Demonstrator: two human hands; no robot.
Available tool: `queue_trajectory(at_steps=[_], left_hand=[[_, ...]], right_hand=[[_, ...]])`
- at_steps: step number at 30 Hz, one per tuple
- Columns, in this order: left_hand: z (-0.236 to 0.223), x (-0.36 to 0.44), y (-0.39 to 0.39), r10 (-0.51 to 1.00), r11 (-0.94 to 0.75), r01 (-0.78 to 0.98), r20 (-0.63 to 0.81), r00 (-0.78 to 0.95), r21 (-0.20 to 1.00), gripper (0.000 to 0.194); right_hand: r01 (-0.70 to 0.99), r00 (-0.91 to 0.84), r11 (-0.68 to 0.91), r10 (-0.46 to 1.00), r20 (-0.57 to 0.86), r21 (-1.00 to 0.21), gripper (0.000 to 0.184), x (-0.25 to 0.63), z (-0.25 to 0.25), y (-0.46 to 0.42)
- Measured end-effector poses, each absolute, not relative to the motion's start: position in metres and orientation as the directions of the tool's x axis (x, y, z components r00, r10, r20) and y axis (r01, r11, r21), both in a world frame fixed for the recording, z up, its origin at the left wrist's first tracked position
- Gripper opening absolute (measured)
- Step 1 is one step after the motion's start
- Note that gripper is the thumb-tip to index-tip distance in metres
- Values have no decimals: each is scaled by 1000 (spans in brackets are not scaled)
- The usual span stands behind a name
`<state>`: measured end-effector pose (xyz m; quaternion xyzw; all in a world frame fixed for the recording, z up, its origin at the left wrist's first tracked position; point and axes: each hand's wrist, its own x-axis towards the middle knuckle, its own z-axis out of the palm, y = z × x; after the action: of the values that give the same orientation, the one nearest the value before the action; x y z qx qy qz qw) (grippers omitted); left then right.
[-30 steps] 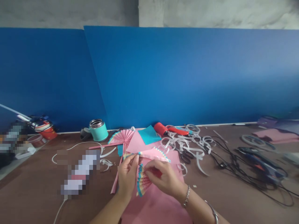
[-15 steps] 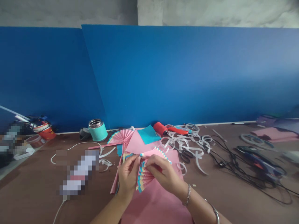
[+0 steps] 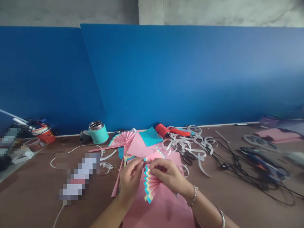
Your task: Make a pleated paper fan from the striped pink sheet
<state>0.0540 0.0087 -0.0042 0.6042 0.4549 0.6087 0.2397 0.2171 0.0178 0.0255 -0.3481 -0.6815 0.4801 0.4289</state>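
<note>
Between my hands is a pleated paper fan [image 3: 152, 185], pink with a yellow and blue zigzag edge. My left hand [image 3: 130, 177] pinches its folds at the upper left, thumb against forefinger. My right hand [image 3: 169, 175] is closed on the pleats farther right, its fingers covering part of them. Below the fan lies a large pink paper sheet [image 3: 159, 212]. A finished-looking pink paper fan [image 3: 125, 139] with long pink handles lies beyond my left hand, beside a blue paper square [image 3: 150, 136].
White paper strips [image 3: 190, 145] lie tangled behind my right hand, with scissors [image 3: 188, 157] and a red tool [image 3: 162, 130]. At left stand a turquoise jar [image 3: 98, 133] and a red bucket [image 3: 45, 133]. Black cables [image 3: 239, 172] cross the right side. A blue panel [image 3: 190, 76] rises behind.
The pleated fan between my hands has turned and its lower section hangs lower, showing more of the blue and yellow edge. My right hand has shifted slightly to the right.
</note>
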Motion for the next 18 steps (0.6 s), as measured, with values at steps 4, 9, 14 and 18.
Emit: queue_trajectory(at_steps=[4, 9, 14, 18], left_hand=[[-3, 54, 8, 800, -504, 326, 575, -173, 800, 19], [-3, 56, 8, 800, -473, 294, 544, -251, 831, 19], [-6, 54, 12, 834, -401, 192, 444, -329, 896, 22], [-4, 54, 12, 843, -377, 177, 416, -340, 909, 23]], right_hand=[[10, -399, 226, 894, 203, -974, 25, 218, 29, 16], [-69, -436, 145, 886, 160, -987, 26, 217, 27, 15], [-62, -410, 182, 892, 191, -981, 32, 215, 24, 15], [-39, -410, 220, 886, 217, -975, 21, 214, 24, 16]])
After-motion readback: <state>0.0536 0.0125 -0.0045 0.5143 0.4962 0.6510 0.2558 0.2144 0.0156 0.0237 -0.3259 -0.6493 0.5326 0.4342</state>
